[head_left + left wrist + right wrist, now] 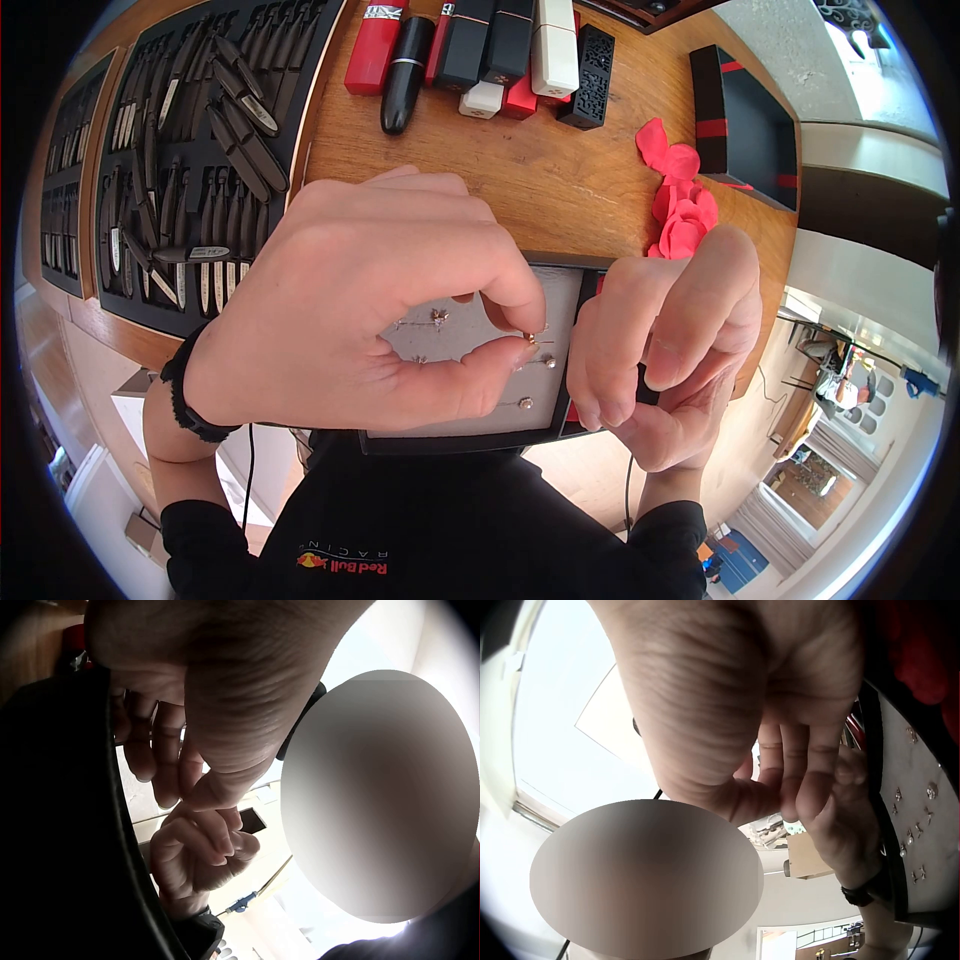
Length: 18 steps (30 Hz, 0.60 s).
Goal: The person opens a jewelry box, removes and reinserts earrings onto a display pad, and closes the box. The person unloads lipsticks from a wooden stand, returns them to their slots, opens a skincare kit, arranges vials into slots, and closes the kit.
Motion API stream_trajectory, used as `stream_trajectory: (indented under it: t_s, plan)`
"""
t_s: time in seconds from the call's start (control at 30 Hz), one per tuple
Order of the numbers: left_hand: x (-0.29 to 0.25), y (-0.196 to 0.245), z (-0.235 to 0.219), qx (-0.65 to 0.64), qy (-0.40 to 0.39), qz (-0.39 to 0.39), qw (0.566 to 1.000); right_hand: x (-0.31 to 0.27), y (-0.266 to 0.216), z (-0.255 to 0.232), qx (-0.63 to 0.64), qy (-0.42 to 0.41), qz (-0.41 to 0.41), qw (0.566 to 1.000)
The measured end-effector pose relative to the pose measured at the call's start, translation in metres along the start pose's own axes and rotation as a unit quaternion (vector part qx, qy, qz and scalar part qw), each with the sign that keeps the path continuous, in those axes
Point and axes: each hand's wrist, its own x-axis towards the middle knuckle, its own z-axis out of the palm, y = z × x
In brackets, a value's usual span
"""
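Observation:
My left hand (350, 300) pinches a tiny gold-coloured earring (530, 338) between thumb and index finger, above the grey pad (450, 420) of a black-edged box. Several small earrings, some with pearls (526, 404), lie on that pad; the right wrist view shows more of them (931, 790). To the right, my right hand (670, 340) hangs over the box's red-and-black end with fingers curled and thumb against the index fingertip. Whether something tiny is between them cannot be seen. The two hands are apart in the head view.
Dark trays (200, 190) of slim, dark-handled tools stand at the left. Lipstick-like tubes and cases (465, 50) line the back. Red petals (683, 215) lie by a black box with red ribbon (745, 130) at the right.

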Motion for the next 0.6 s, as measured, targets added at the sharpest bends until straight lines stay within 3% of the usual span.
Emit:
stream_trajectory:
  t_s: [0.37,0.6]
  plan:
    - [0.0005,0.0003,-0.0003,-0.003,-0.005,0.002,1.000,-0.0012,-0.0014,0.0057,0.023,0.041,0.021,0.999]
    - [0.0001,0.0009,0.0004,-0.005,-0.002,-0.002,1.000,-0.0012,0.0002,0.0028,0.017,0.015,0.010,1.000]
